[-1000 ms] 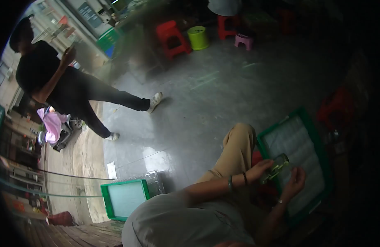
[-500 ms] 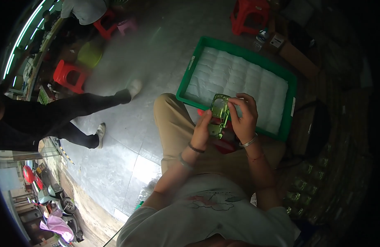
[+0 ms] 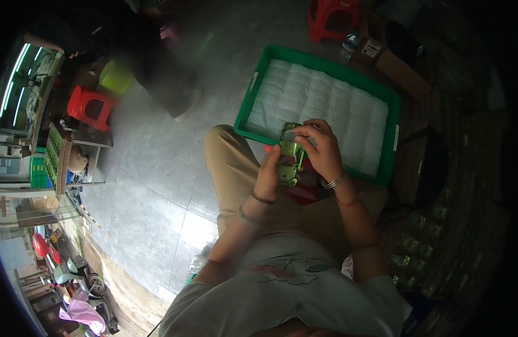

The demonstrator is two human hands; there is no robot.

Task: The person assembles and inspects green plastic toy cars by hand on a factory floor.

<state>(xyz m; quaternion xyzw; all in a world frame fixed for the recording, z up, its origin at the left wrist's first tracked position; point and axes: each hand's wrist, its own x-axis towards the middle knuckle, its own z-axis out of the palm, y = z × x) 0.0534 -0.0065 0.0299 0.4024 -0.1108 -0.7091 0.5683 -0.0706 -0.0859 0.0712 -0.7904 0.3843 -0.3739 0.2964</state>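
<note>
Above my lap I hold a translucent green plastic case (image 3: 290, 148), unfolded into two parts, one above the other. My left hand (image 3: 268, 172) grips its left side, with the thumb along the edge. On its upper right, the fingers of my right hand (image 3: 322, 144) are bent in a pinch at the upper part. Whether a small piece lies between those fingertips I cannot make out. Just beyond my hands stands a green crate (image 3: 244, 119) holding white, quilted-looking padding (image 3: 321, 92).
Rows of green clear pieces (image 3: 413, 247) lie in shadow to my right. Past the crate are a red stool (image 3: 332, 21), a water bottle (image 3: 349, 46) and cardboard boxes (image 3: 402, 73). Another red stool (image 3: 90, 108) and a yellow-green bucket (image 3: 116, 77) stand far left. A dark-clothed person (image 3: 152, 62) walks there.
The walking person has passed from the left to the upper left, uncovering a bench with green pieces. My right fingers have bent further inward over the case's upper part.
</note>
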